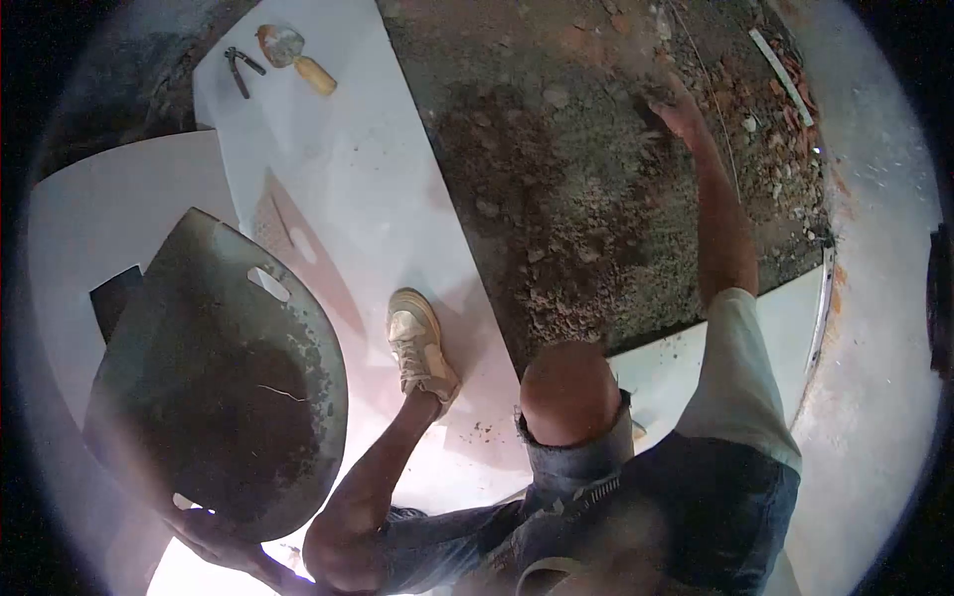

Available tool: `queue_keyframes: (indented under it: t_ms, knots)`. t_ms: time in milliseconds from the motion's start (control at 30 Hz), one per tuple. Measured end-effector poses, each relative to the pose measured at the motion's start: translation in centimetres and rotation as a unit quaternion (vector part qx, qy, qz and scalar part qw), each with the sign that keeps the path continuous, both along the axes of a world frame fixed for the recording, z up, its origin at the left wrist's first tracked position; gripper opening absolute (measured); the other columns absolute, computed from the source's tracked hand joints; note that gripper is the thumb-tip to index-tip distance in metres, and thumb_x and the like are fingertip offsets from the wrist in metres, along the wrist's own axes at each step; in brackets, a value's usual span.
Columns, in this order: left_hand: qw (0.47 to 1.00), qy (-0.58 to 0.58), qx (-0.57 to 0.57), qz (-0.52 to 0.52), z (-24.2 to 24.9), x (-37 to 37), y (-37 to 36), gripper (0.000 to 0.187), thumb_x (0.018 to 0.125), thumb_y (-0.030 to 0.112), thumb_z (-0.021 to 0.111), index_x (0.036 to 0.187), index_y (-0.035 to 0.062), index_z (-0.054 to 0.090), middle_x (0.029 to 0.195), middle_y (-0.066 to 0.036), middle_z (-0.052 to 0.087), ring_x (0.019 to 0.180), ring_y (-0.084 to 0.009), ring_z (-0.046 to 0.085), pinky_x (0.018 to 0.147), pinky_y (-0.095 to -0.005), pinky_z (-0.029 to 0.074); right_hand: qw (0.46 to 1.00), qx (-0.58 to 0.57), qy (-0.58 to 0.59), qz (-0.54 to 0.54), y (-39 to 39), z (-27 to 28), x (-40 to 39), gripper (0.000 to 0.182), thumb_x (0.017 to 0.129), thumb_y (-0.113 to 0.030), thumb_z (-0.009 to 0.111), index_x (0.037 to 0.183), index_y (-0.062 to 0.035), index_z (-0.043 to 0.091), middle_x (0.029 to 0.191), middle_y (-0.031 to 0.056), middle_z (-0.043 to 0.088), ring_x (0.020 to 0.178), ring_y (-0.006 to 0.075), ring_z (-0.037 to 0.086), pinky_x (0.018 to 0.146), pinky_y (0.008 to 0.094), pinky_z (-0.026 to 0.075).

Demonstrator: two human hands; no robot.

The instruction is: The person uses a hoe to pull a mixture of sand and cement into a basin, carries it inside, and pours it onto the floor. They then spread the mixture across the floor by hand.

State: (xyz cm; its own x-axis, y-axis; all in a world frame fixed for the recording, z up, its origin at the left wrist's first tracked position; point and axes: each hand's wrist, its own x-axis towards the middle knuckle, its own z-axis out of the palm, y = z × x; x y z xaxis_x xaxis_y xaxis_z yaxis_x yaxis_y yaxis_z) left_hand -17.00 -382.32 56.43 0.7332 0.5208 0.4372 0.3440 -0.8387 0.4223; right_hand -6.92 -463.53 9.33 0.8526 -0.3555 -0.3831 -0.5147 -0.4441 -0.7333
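Note:
My left hand [224,549], at the lower left, grips the rim of a dark, dirt-stained mortar tub [214,387] by its lower handle slot. The tub is tilted, its hollow turned to me, with a second slot near the top. My right hand [683,116] reaches far forward over rough grey-brown mortar bed [586,219], its fingers apart at the crumbly surface; the fingertips are dark and hard to make out. A trowel [298,62] with a wooden handle and a pair of pincers [242,70] lie on the pale tiles at the upper left.
Large pale tiles [378,189] border the mortar bed on the left, and another tile [775,328] lies near its lower right corner. My shoe [412,343] stands on the left tiles. A string [717,109] and a thin pale strip [781,76] run near the wall [879,199].

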Motion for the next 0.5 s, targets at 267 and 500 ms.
queue_keyframes:
  t_ms: [267,500]
  knots:
    - [1.0,0.015,0.004,-0.023,-0.3,0.9,-1.4,0.065,0.102,0.05,0.04,0.147,0.0028,0.042,0.146,-0.017,0.045,0.127,-0.0276,0.05,0.103,-0.0427,0.047,0.945,-0.244,0.159,-0.149,14.3,1.6,-3.4,0.073,0.094,-0.054,0.055,0.149,-0.009,0.039,0.136,0.0263,0.052,0.128,0.0453,0.047,0.107,0.0585,0.037]
    - [0.999,0.002,0.001,-0.053,0.7,2.3,-2.9,0.065,0.102,0.05,0.041,0.147,0.003,0.043,0.145,-0.017,0.047,0.125,-0.0266,0.052,0.1,-0.0422,0.048,0.938,-0.229,-0.232,0.121,24.5,0.3,-4.8,0.057,0.092,-0.033,0.066,0.139,-0.0067,0.049,0.122,0.0207,0.061,0.112,0.0409,0.056,0.094,0.057,0.045]
